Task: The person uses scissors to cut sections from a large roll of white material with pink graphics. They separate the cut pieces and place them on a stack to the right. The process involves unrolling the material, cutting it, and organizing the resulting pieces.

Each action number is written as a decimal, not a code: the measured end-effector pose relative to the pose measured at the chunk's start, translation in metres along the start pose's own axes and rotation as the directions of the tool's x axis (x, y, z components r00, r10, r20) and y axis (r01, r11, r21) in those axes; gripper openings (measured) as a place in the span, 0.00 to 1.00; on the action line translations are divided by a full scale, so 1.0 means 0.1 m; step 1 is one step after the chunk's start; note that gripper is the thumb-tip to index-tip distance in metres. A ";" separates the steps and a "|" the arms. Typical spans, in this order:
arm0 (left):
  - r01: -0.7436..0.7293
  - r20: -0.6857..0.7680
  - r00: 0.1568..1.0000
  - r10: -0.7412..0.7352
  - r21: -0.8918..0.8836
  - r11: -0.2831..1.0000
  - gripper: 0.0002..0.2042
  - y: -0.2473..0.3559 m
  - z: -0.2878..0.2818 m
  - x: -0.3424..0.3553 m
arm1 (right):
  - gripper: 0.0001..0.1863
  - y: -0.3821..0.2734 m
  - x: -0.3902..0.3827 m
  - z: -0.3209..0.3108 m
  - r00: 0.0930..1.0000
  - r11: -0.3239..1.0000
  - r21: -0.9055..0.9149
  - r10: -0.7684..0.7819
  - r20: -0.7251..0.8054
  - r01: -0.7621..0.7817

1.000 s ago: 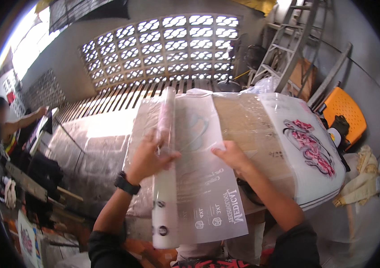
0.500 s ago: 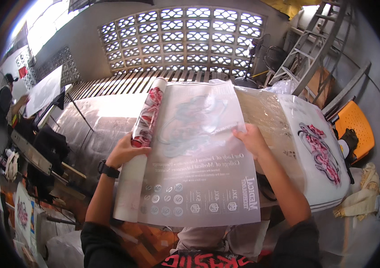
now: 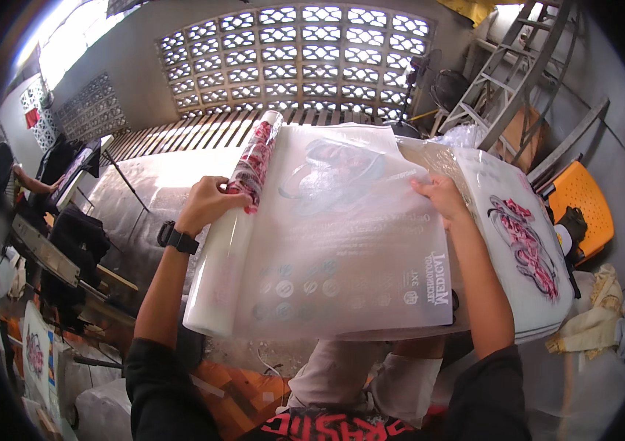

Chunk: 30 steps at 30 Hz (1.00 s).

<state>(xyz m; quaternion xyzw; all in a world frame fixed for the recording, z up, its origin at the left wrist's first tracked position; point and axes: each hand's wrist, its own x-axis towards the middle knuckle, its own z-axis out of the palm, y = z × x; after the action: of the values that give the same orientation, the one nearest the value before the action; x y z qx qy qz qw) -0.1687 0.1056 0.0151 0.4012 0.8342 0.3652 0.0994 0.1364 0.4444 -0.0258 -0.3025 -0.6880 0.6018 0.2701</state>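
My left hand (image 3: 206, 204), with a black watch on the wrist, grips a roll of printed transfer film (image 3: 243, 202) whose outer wrap shows a red and black design. From the roll a wide translucent sheet (image 3: 342, 235) is spread out to the right, with small round marks and lettering near its lower edge. My right hand (image 3: 441, 197) pinches the sheet's far right edge. Under and right of the sheet lies a stack of white garments in clear wrap (image 3: 525, 250) with a red and black print on top.
An orange plastic chair (image 3: 584, 209) stands at the right, a metal ladder (image 3: 507, 73) behind it. A long foil-covered table (image 3: 143, 191) runs to the left. Another person's arm (image 3: 30, 180) shows at the far left by dark equipment (image 3: 70, 242). A patterned block wall fills the back.
My left hand has rolled the film leftward, unrolling far more sheet. My right hand has shifted right to the sheet's edge, and the view has tilted upward.
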 end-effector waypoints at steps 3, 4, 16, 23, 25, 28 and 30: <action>-0.111 -0.062 0.991 0.118 0.097 0.989 0.40 -0.15 0.13 0.05 | 0.11 0.00 0.06 -0.18 1.000 0.999 -0.034 0.000 -0.021 -0.001; -0.121 -0.021 0.992 0.125 0.130 0.984 0.42 -0.23 0.24 0.10 | 0.11 -0.01 0.09 -0.29 0.999 0.998 -0.062 -0.013 -0.041 0.010; -0.217 0.030 0.975 0.222 0.362 0.907 0.45 0.35 0.74 -0.70 | 0.12 0.51 0.05 -1.53 0.989 0.915 -0.385 0.072 -0.131 -0.118; -0.220 -0.053 0.972 0.228 0.117 0.968 0.40 0.15 0.79 -0.48 | 0.10 0.15 -0.44 -1.54 0.778 0.530 -0.844 -0.564 -0.277 0.083; -0.192 -0.146 0.969 0.201 0.074 0.979 0.38 -0.09 0.74 -0.44 | 0.10 -0.27 -1.11 -0.92 0.823 0.578 -0.798 -0.530 -0.204 0.174; -0.206 -0.146 0.968 0.206 0.014 0.978 0.36 -0.18 0.78 -0.26 | 0.08 -0.28 -2.21 -0.44 0.930 0.653 -0.755 -0.240 -0.279 -0.058; -0.180 -0.077 0.980 0.181 0.024 0.983 0.35 -0.10 0.82 -0.22 | 0.05 -0.01 -2.55 -0.21 0.929 0.655 -0.753 -0.313 -0.196 0.062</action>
<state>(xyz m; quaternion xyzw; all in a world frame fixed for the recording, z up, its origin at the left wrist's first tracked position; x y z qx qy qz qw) -0.1229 0.1285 -0.0527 0.4615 0.8007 0.3809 0.0295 0.3234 0.2693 -0.0242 -0.4019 -0.8478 0.1870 0.2910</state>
